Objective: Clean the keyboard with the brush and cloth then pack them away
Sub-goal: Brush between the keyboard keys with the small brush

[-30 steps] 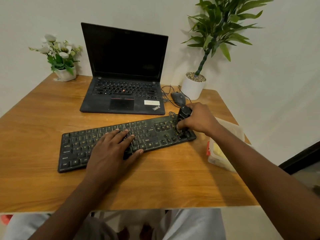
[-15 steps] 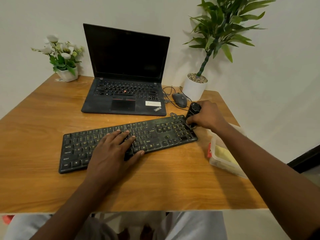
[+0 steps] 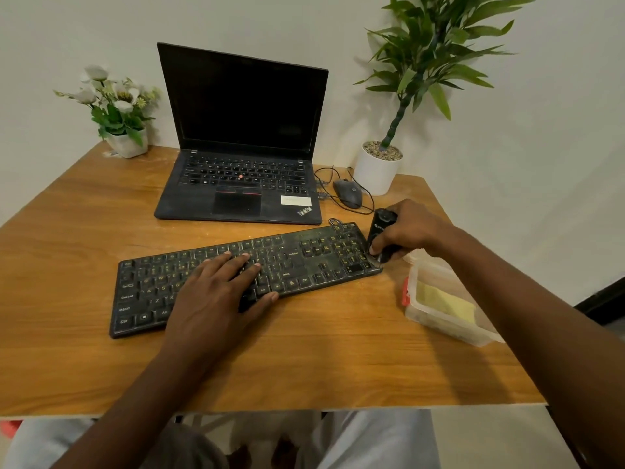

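Note:
A dusty black keyboard (image 3: 304, 262) lies slanted across the middle of the wooden table (image 3: 304, 367). My left hand (image 3: 216, 289) rests flat on its middle keys, fingers spread, holding it down. My right hand (image 3: 406, 231) grips a black brush (image 3: 380, 228) at the keyboard's right end, with the bristle tip touching the near right corner. A yellow cloth (image 3: 443, 301) lies inside a clear plastic container (image 3: 436, 319) just right of the keyboard.
An open black laptop (image 3: 243, 164) stands behind the keyboard. A wired mouse (image 3: 348, 198) and its cable lie to its right, beside a white potted plant (image 3: 378, 170). A small flower pot (image 3: 125, 140) sits at the back left corner.
My right hand has drawn the brush from the number pad's inner keys out to the keyboard's right edge and down toward its near corner. My left hand stays put.

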